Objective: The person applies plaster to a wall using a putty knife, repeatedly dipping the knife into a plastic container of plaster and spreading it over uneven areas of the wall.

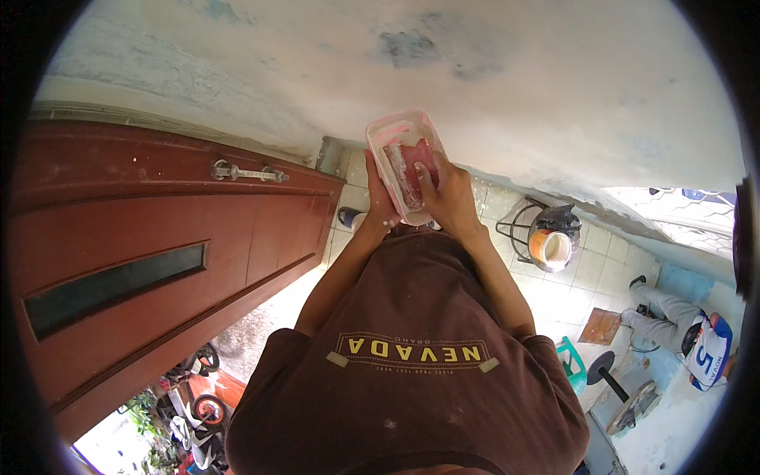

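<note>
In front of my chest, close to the wall, my left hand (381,194) is wrapped around the left side of a whitish rectangular plastic tub (405,127) with pink smears. My right hand (454,194) grips a dull red, flat putty spreader (421,155), its thumb pressed on the face. White paste clings along the spreader's left edge. The spreader lies over the tub's opening and hides part of the inside. Ahead of both hands rises a pale plastered wall (538,103) with uneven grey-blue patches.
A brown door (150,229) with a metal handle (250,172) stands to my left. On the right, an orange pail (549,248) sits by a dark metal-framed stool (513,229). Further right are a green plastic chair (573,366), another person (679,317) and a window grille (685,212). Motorbikes (207,408) stand lower left.
</note>
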{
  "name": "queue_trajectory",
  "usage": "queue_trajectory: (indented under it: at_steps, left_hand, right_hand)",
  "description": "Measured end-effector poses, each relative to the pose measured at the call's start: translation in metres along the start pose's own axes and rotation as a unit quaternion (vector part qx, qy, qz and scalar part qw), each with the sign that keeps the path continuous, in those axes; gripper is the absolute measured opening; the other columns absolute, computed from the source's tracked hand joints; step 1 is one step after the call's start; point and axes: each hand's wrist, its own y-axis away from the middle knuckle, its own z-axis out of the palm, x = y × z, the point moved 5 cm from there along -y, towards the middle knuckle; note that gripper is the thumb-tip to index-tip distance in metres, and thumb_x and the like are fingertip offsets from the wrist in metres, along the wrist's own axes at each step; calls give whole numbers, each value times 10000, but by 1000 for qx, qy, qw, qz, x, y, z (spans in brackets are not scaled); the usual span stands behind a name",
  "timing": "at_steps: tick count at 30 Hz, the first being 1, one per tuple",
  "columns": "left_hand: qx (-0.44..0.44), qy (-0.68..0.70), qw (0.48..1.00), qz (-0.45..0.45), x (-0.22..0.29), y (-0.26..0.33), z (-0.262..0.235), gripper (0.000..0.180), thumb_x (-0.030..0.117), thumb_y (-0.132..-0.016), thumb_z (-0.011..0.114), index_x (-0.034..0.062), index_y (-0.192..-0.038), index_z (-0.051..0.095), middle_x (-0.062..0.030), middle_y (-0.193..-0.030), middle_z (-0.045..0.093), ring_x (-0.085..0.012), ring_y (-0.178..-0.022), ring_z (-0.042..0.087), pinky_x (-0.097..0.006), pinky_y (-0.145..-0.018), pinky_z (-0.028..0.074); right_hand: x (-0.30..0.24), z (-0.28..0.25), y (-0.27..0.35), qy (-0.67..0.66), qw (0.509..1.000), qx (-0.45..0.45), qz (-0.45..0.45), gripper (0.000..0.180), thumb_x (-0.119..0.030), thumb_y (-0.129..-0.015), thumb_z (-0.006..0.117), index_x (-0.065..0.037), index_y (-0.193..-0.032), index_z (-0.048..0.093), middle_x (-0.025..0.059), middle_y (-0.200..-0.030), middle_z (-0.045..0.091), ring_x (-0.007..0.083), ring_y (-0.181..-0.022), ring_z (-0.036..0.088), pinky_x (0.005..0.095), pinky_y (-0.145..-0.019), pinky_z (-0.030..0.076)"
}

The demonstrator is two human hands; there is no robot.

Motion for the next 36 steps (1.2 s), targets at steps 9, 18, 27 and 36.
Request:
queue_trajectory:
  at_steps: [9,18,27,36]
  left_hand:
    - [-103,107,988,-40,-23,2,27,844,754,-952,311,114,-1499,372,-135,-1431,516,-301,-1288,548,-497,-1073,481]
    - [-87,70,991,-69,-9,1,4,848,749,-945,356,113,-1505,355,-158,-1413,524,-315,-1270,558,-522,-1059,486]
    - [-144,75,984,-80,-10,-5,15,825,738,-956,342,142,-1527,327,-117,-1445,507,-304,-1277,556,-520,-1056,485]
    - [-61,-1,998,24,0,5,33,791,700,-966,359,131,-1515,341,-127,-1438,505,-312,-1275,552,-513,-1057,484]
  right_hand:
    - [23,-45,8,-218,964,87,124,171,-111,-975,641,26,-1075,618,12,-758,655,69,-645,530,247,-588,441]
    - [-45,-68,12,-8,974,101,-201,245,-2,-870,685,10,-1108,625,133,-866,720,180,-698,606,277,-631,484]
    - [-41,-74,26,-248,927,168,-224,141,23,-886,665,-37,-1000,609,105,-896,676,236,-862,639,347,-796,510]
    - [12,-46,17,-639,762,103,-10,279,-151,-949,691,-122,-1141,491,13,-1024,593,156,-945,561,372,-924,448]
